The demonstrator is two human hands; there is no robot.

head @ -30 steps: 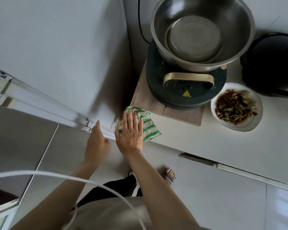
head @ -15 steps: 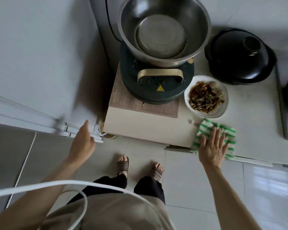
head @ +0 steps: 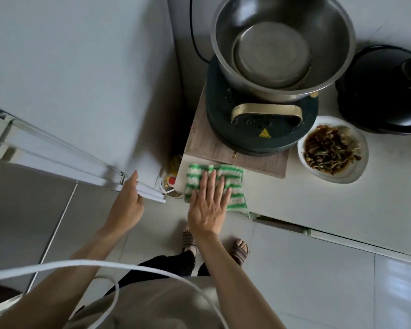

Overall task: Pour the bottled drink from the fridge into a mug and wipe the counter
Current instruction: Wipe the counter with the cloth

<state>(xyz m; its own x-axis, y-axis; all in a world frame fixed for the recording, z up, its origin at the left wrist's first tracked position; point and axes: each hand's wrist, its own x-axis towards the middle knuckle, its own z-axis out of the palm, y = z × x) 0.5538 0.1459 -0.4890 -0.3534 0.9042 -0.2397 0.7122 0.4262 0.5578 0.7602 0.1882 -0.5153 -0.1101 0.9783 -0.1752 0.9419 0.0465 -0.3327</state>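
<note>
**Two hands in view, one pressed flat on the cloth at the counter's left corner**

At the far left, the pale fridge door (head: 64, 96) is seen, its lower edge running diagonally down toward the counter. The left hand (head: 128, 205) is held loosely open beside that edge, fingers relaxed and grasping nothing; whether its fingertips touch the door cannot be told. Between fridge and counter, in the narrow gap, a bottle with a red cap (head: 172, 180) is glimpsed, partly hidden.

Next, the green-and-white striped cloth (head: 233, 179) is laid on the white counter (head: 330, 205) at its left front corner, just in front of the wooden board (head: 259, 162). The right hand (head: 209, 205) is spread flat on the cloth, palm down and fingers extended, pressing rather than gripping it.

Further right, a dark round cooker (head: 259, 129) carrying a steel bowl (head: 282, 46) is set on the board, then a white dish of cooked food (head: 332, 149), and a black lidded pot (head: 384, 91).

The wiping step is judged to be in hand. No mug or poured drink is shown. The next stroke would call for steady downward pressure, with the cloth kept clear of the dish and from being dragged over the front edge.
</note>
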